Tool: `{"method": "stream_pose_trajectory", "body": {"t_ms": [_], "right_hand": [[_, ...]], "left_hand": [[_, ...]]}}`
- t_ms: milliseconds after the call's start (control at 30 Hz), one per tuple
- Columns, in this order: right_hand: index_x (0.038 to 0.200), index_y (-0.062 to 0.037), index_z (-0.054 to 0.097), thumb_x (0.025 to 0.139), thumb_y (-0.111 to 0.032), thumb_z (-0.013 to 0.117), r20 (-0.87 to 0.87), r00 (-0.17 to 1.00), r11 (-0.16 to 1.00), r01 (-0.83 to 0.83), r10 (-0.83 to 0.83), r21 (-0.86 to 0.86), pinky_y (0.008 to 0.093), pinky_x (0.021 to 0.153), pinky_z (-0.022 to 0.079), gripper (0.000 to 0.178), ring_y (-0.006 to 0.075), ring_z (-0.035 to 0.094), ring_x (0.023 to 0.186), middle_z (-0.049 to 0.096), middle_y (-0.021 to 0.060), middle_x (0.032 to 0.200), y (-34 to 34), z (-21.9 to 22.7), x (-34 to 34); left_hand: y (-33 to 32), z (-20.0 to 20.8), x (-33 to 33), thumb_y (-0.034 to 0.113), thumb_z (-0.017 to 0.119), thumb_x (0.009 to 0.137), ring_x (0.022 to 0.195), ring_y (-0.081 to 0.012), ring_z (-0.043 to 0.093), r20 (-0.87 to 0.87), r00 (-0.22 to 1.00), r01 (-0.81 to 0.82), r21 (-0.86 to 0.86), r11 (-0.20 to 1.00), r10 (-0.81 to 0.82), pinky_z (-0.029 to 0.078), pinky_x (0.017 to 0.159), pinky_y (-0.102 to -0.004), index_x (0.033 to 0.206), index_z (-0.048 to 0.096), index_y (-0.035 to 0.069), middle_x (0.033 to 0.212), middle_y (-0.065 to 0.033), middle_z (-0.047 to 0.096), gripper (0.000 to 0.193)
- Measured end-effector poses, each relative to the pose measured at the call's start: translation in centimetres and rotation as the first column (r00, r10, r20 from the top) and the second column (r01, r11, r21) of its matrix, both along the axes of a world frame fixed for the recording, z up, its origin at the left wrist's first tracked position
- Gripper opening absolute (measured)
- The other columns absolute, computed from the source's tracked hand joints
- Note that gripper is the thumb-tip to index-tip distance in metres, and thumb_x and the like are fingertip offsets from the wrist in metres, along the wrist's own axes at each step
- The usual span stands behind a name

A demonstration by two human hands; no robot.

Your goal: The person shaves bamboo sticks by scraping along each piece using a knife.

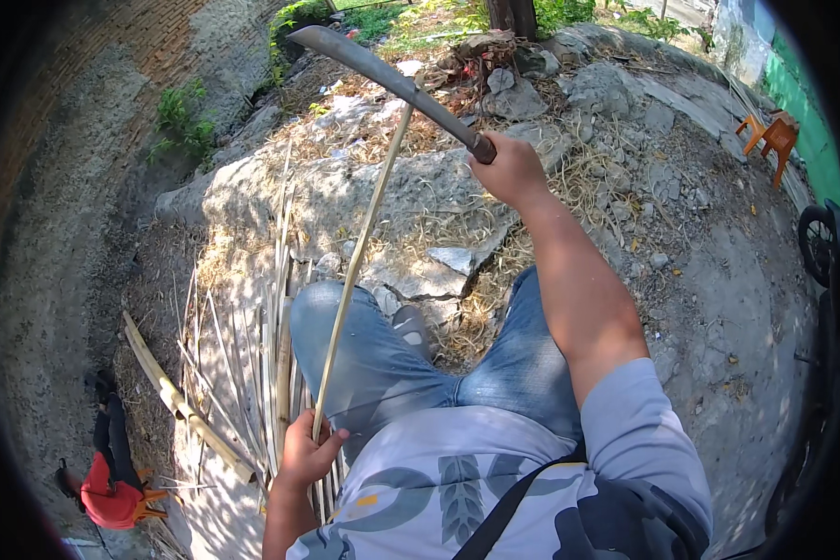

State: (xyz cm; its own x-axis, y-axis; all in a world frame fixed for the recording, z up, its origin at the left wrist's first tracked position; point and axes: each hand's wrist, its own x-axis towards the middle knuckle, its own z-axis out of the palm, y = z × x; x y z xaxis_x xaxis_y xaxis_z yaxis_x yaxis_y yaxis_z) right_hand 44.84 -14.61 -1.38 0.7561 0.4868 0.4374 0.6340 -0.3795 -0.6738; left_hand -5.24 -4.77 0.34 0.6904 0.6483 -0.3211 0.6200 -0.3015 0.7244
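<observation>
Right hand (511, 170) clenched around handle of curved machete (383, 75), raised, blade angled up and left. Left hand (305, 455) closed on lower end of thin bamboo strip (359, 257), held near upright over left knee, top end touching blade. Pile of split bamboo slats (252, 373) on ground beside left leg. Orange stool (772, 137) well apart, upper right. Second person (112, 485) crouched lower left.

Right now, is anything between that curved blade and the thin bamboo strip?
Nothing visible. The curved blade, held by the right hand, already meets the bamboo strip near its top end. The left hand holds the strip's lower end.
</observation>
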Motion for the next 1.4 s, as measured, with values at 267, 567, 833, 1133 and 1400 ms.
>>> {"method": "stream_pose_trajectory", "body": {"t_ms": [267,567,833,1133,1400], "right_hand": [[0.086,-0.0035,0.065,0.084,-0.027,0.080,0.050,0.997,0.985,-0.067,0.059,0.158,0.0435,0.062,0.047,0.028,0.0323,0.061,0.064,0.063,0.0135,0.070,0.2,-0.4,0.0],[0.091,-0.0067,0.069,0.081,-0.019,0.079,0.075,0.997,0.951,-0.034,0.012,0.307,0.0419,0.064,0.052,0.019,0.0355,0.069,0.070,0.068,0.0145,0.072,-1.4,1.1,0.3],[0.089,-0.0106,0.068,0.073,-0.016,0.077,0.433,0.893,0.984,-0.166,0.120,0.070,0.0476,0.069,0.054,0.019,0.0381,0.067,0.077,0.068,0.0142,0.078,-1.1,2.1,-0.6],[0.085,-0.0149,0.065,0.077,-0.022,0.074,0.349,0.937,1.000,-0.021,0.024,-0.012,0.0488,0.071,0.055,0.014,0.0347,0.069,0.079,0.070,0.0092,0.079,-1.6,1.1,0.8],[0.083,-0.0124,0.064,0.072,-0.018,0.074,0.455,0.843,0.957,-0.277,0.286,-0.087,0.0458,0.067,0.053,0.015,0.0341,0.068,0.073,0.067,0.0104,0.075,0.7,1.1,-2.6]], "left_hand": [[0.5,-1.5,-0.5,0.011,0.072,0.093,0.065,-0.0066,0.047,0.195,0.979,-0.065,0.037,0.997,0.057,0.042,0.058,-0.0272,0.092,0.058,0.003,0.070,0.0011,0.055,0.017],[2.7,-1.8,-0.5,0.005,0.068,0.094,0.063,-0.0054,0.047,0.226,0.961,-0.211,0.237,0.948,0.157,0.040,0.054,-0.0270,0.092,0.062,-0.001,0.068,0.0004,0.056,0.009],[3.7,-3.7,-1.8,0.006,0.066,0.094,0.066,-0.0051,0.045,0.258,0.951,-0.222,0.176,0.959,0.172,0.039,0.054,-0.0281,0.081,0.056,0.000,0.065,0.0000,0.054,0.018],[3.8,-0.5,-5.4,0.007,0.059,0.090,0.056,-0.0097,0.047,0.124,0.982,-0.178,0.339,0.924,0.143,0.039,0.052,-0.0310,0.083,0.061,0.000,0.061,-0.0034,0.057,0.010],[3.5,-5.2,-5.2,0.005,0.058,0.085,0.064,-0.0157,0.055,0.236,0.968,-0.151,0.272,0.950,0.087,0.044,0.060,-0.0338,0.084,0.060,-0.004,0.068,-0.0099,0.060,0.009]]}}
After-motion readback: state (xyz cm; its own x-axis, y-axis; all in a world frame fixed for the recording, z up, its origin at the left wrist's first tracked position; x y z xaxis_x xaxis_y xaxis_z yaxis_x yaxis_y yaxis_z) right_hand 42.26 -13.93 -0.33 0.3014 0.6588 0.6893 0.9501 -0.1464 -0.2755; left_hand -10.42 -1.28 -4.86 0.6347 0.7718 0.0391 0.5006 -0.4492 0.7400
